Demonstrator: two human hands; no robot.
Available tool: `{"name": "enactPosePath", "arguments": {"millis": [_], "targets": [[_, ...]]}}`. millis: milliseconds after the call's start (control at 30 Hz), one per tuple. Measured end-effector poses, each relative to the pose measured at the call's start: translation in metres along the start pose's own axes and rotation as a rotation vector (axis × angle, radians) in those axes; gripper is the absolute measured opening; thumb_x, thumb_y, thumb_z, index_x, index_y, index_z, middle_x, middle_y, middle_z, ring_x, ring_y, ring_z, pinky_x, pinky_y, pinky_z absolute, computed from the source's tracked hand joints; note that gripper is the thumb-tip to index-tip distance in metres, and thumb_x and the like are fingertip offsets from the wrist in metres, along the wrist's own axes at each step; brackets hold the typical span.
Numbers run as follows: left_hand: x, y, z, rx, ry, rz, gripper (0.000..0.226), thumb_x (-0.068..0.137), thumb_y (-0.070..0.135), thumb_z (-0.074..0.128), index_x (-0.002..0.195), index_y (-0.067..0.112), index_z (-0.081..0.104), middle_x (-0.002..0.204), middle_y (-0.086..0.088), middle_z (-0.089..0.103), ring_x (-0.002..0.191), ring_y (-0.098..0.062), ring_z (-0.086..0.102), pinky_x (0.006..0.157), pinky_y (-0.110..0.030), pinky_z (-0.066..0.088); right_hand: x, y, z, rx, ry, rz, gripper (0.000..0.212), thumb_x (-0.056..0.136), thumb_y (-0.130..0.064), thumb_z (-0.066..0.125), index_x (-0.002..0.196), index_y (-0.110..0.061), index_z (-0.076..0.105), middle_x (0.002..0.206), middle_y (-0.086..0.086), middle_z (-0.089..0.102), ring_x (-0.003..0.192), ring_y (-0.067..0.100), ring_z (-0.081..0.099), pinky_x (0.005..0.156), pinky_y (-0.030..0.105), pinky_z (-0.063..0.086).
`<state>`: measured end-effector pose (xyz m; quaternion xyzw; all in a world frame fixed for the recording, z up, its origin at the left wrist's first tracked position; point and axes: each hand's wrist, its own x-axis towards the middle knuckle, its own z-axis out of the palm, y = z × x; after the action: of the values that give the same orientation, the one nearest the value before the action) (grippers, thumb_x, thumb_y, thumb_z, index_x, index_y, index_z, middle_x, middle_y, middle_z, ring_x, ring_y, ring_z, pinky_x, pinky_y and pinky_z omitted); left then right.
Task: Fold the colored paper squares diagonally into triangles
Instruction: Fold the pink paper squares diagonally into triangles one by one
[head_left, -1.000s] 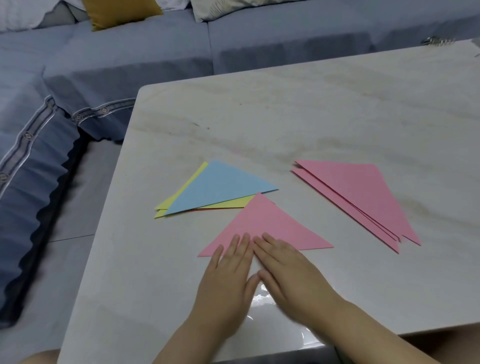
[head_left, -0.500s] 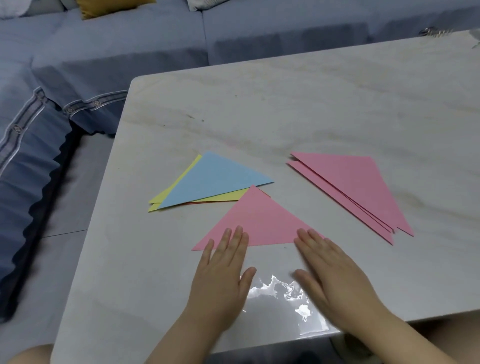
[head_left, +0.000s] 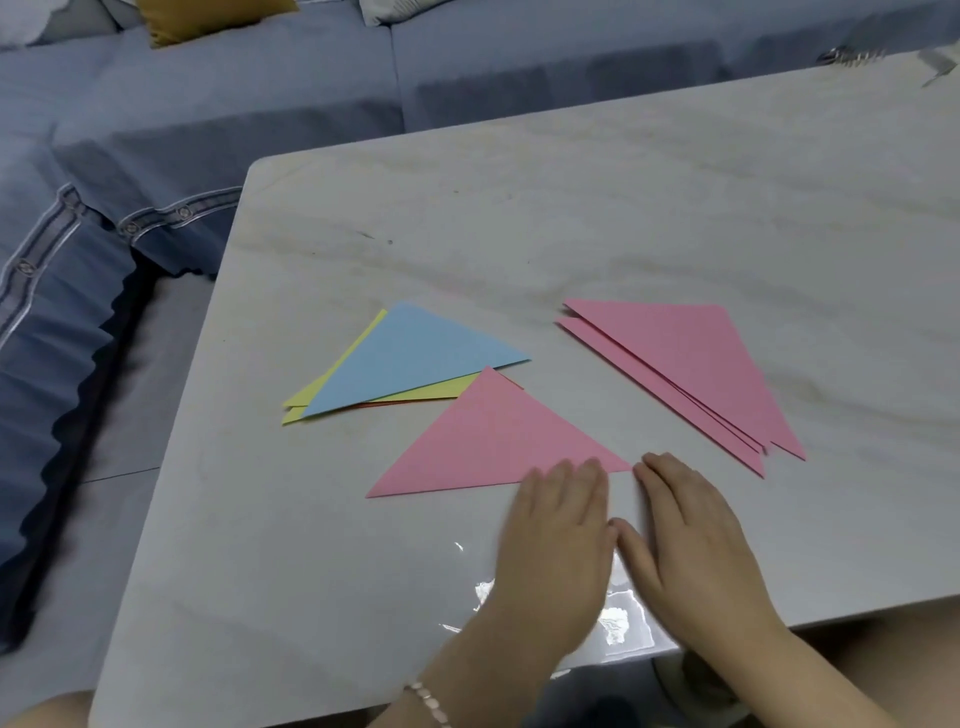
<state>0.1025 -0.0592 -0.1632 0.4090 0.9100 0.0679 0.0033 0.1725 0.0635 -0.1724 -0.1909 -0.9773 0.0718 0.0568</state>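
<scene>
Together, left hand (head_left: 558, 540) flat on pink triangle (head_left: 493, 436), right hand (head_left: 696, 551) flat just beside its corner

A pale marble-look table (head_left: 571, 208) is taking up most of the shot, with a blue sofa (head_left: 260, 93) sitting right behind it. A mustard cushion (head_left: 208, 18) is lying on the sofa up top, and something shiny and metal (head_left: 852, 54) is lying at the table's far right edge, too blurry to make out.

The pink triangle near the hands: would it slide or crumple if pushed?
The pink triangle probably slides easily, lying flat on the glossy table. Likely light and floppy if lifted by a corner: it looks like thin folded paper.
</scene>
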Motion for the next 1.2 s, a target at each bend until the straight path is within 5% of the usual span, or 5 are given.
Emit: {"name": "enactPosePath", "arguments": {"millis": [467, 833, 967, 1067, 1200], "targets": [[-0.003, -0.021, -0.002, -0.096, -0.038, 0.102, 0.062, 0.099, 0.030, 0.003, 0.122, 0.016, 0.060, 0.125, 0.004, 0.061, 0.116, -0.012, 0.057, 0.100, -0.034, 0.043, 0.007, 0.001, -0.004, 0.072, 0.049, -0.171, 0.053, 0.095, -0.032, 0.021, 0.118, -0.006, 0.061, 0.117, 0.009, 0.064, 0.110, 0.027, 0.058, 0.101, 0.035, 0.034], [-0.067, -0.118, -0.017, -0.068, 0.045, -0.168, 0.061, 0.098, 0.045, 0.014, 0.123, 0.013, 0.060, 0.124, -0.001, 0.062, 0.115, -0.020, 0.056, 0.102, -0.034, 0.028, 0.013, -0.009, -0.014, 0.054, 0.071, -0.167, 0.042, 0.083, -0.027, 0.038, 0.104, -0.004, 0.067, 0.102, 0.007, 0.068, 0.104, 0.029, 0.060, 0.088, 0.037, 0.046], [-0.076, -0.131, -0.024, -0.009, 0.091, -0.238, 0.060, 0.096, 0.044, 0.018, 0.113, 0.013, 0.067, 0.115, -0.001, 0.067, 0.107, -0.021, 0.062, 0.097, -0.035, 0.039, 0.021, -0.011, -0.024, 0.066, 0.020, -0.120, 0.025, 0.081, -0.025, 0.052, 0.085, -0.008, 0.070, 0.084, 0.004, 0.066, 0.083, 0.029, 0.061, 0.078, 0.034, 0.045], [-0.069, -0.130, -0.036, -0.050, 0.144, -0.354, 0.047, 0.089, 0.035, 0.034, 0.086, 0.012, 0.074, 0.086, -0.003, 0.072, 0.084, -0.025, 0.068, 0.073, -0.034, 0.052, 0.045, -0.019, -0.037, 0.143, -0.090, -0.025, 0.018, 0.083, -0.029, 0.061, 0.086, -0.014, 0.070, 0.084, 0.002, 0.062, 0.081, 0.027, 0.057, 0.080, 0.032, 0.037], [-0.045, -0.131, -0.053, -0.144, 0.214, -0.533, 0.038, 0.086, 0.033, 0.039, 0.065, 0.011, 0.063, 0.067, -0.004, 0.062, 0.070, -0.030, 0.058, 0.061, -0.031, 0.038, 0.079, -0.050, -0.043, 0.267, -0.276, 0.055, 0.072, 0.071, -0.049, 0.069, 0.131, -0.020, 0.041, 0.118, 0.004, 0.050, 0.114, 0.024, 0.044, 0.094, 0.035, 0.034]]}}
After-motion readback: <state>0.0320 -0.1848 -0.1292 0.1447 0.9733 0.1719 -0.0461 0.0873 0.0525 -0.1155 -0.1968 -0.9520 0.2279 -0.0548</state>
